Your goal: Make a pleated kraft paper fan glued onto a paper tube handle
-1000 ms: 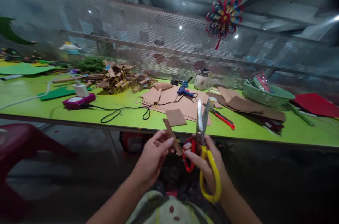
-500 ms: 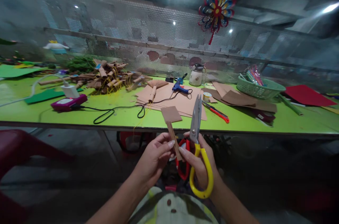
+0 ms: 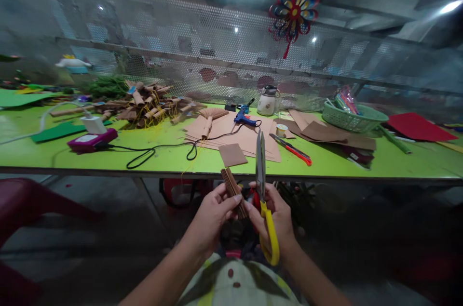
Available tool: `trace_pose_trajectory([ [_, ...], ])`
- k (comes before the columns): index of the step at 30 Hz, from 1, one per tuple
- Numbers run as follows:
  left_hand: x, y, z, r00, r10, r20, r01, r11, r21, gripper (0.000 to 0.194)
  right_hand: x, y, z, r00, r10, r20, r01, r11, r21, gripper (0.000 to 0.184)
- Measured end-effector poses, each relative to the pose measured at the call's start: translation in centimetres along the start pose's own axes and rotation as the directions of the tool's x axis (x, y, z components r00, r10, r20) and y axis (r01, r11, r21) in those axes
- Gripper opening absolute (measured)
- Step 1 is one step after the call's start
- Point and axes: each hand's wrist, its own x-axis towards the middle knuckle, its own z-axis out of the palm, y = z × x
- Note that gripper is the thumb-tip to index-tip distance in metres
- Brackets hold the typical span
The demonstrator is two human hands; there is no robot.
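Between the thumb and fingers of my left hand [image 3: 213, 212] is a narrow strip of pleated brown paper [image 3: 233, 189], its folds showing at the upper end. My right hand [image 3: 277, 217] is closed around a pair of scissors [image 3: 261, 166] with one yellow and one red handle. Their blades are together and point up, a little right of the paper. The right thumb tip reaches the paper's lower end. Just beyond, a square brown card [image 3: 233, 155] lies near the table's edge.
On the green table [image 3: 173, 159] are a blue glue gun [image 3: 246, 118] on brown sheets, a red cutter knife [image 3: 294, 151], a pleated paper fan [image 3: 207, 125] and a pile of paper rolls [image 3: 148, 106]. A green basket [image 3: 356, 120] stands right; a purple power box [image 3: 92, 141] with a black cable sits left.
The pleated paper has turned and spread slightly, showing more of its folds. The scissors have turned edge-on, and their blades, apart at first, are now together. The view has shifted slightly right.
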Motion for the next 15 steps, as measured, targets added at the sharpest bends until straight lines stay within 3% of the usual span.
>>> trace_pose_trajectory([
  [15,-0.11,-0.21,-0.39,0.999,-0.042,0.012,0.041,0.998,0.048,0.028,-0.36,0.79,-0.67,0.968,0.239,0.076,-0.249,0.956,0.157,0.039],
])
